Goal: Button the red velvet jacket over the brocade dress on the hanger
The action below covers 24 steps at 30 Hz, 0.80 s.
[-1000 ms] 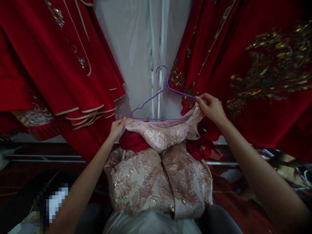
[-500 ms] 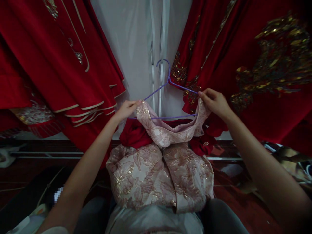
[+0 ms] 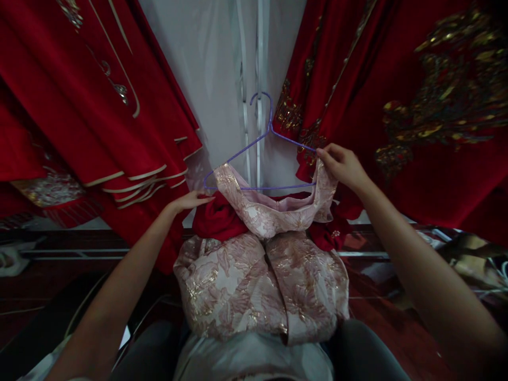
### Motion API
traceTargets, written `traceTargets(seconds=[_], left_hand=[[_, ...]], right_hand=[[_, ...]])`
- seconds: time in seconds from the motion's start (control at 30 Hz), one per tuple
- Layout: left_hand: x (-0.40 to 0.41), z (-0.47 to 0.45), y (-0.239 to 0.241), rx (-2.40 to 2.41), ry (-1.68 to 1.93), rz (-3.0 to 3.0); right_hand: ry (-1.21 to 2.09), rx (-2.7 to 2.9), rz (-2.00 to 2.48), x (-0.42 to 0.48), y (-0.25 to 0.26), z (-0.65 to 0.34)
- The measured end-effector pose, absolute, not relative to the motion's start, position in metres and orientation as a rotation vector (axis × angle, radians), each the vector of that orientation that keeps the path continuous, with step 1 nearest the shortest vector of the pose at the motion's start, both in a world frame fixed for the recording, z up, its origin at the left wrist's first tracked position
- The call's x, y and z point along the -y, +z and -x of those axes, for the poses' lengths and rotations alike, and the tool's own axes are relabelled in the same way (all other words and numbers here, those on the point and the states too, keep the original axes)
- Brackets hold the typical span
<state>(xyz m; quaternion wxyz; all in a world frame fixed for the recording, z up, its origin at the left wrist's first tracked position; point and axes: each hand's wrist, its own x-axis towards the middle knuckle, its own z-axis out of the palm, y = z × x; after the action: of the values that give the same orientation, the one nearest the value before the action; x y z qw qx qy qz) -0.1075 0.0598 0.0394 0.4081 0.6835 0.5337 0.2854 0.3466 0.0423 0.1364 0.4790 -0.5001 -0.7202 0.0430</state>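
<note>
A pale pink and gold brocade dress (image 3: 230, 286) lies bunched over my lap, its bodice spread upward. A thin purple hanger (image 3: 249, 144) runs through its shoulders, hook pointing up. My right hand (image 3: 344, 167) pinches the right shoulder strap against the hanger's arm. The left strap (image 3: 227, 177) sits over the hanger's other arm with no hand on it. Just below the hanger's left end is my left hand (image 3: 189, 201), its fingers stretched out beside a red cloth (image 3: 218, 218); whether they touch it, I cannot tell. More of that red cloth shows behind the bodice.
Red garments with pale trim (image 3: 154, 106) hang at the left. Another red garment with gold sequins (image 3: 456, 90) hangs at the right. Between them is a whitish sheet (image 3: 206, 63) with pale vertical strips. A low metal rail (image 3: 79, 254) runs behind my arms.
My left hand has let go of the left strap and moved down and left, uncovering the hanger's left end. My right hand keeps its pinch. The hanger and bodice have shifted slightly left.
</note>
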Motion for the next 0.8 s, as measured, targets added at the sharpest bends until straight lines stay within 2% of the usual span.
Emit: traceTargets(seconds=[0.1, 0.2, 0.37, 0.43, 0.6, 0.8], left_hand=[[-0.049, 0.105, 0.055, -1.335, 0.76, -1.609], [-0.046, 0.099, 0.076, -1.353, 0.959, -1.45], [-0.047, 0.084, 0.123, -1.425, 1.695, -1.451], [-0.037, 0.071, 0.14, -1.499, 1.835, -1.562], [0.009, 0.007, 0.154, -1.319, 1.727, -1.783], [0.025, -0.066, 0.125, -1.019, 1.593, -1.711]], right_hand=[[0.099, 1.751, 1.217, -0.041, 0.136, -0.346], [0.087, 1.751, 1.211, -0.04, 0.137, -0.345], [0.005, 1.741, 1.272, -0.027, 0.145, -0.342], [-0.049, 1.731, 1.318, -0.018, 0.15, -0.341], [-0.053, 1.789, 1.361, 0.006, 0.161, -0.335], [0.016, 1.849, 1.369, 0.015, 0.165, -0.33]])
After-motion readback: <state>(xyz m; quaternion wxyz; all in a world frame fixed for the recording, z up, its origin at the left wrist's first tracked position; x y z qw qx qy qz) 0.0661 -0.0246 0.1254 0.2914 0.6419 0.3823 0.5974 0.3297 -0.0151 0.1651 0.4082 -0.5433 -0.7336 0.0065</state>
